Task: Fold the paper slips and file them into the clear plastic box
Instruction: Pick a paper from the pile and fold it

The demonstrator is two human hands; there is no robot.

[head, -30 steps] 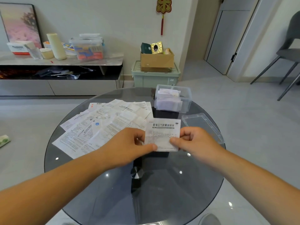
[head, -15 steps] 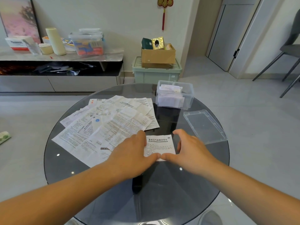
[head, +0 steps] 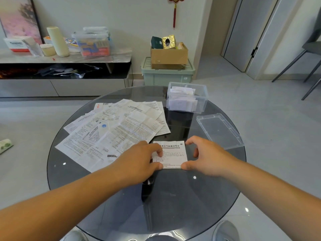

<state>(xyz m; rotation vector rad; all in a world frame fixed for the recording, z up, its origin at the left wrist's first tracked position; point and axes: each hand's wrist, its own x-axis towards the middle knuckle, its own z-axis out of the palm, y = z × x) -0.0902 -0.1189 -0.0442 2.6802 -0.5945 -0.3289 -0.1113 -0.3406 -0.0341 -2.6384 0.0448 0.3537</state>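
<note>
From where I stand the trouble starts on the left: the pile of unfolded slips [head: 112, 129] fans loosely across the desk [head: 173, 197], and the left hand [head: 139, 159] reaches in over its near edge, so a careless drag of that wrist could scatter the sheets or pull one along. That hand has its fingers bent, with forefinger and thumb bearing down on the left edge of the folded slip [head: 173, 153], which lies flat on the glass near the front. The right hand [head: 205, 159] brackets the slip's right edge, thumb at the near corner, forefinger at the far one, the other fingers arched clear. On smooth glass the paper may slide under the press and the crease come out crooked, and a springy fold could reopen once let go

Farther back and to the right stands the clear plastic box [head: 203, 101], open, with folded papers upright inside. It looks fairly full, so a bulky slip may jam. Its lid [head: 218, 131] lies just right of the hands, off the line to the box, and nothing else blocks the way
</note>
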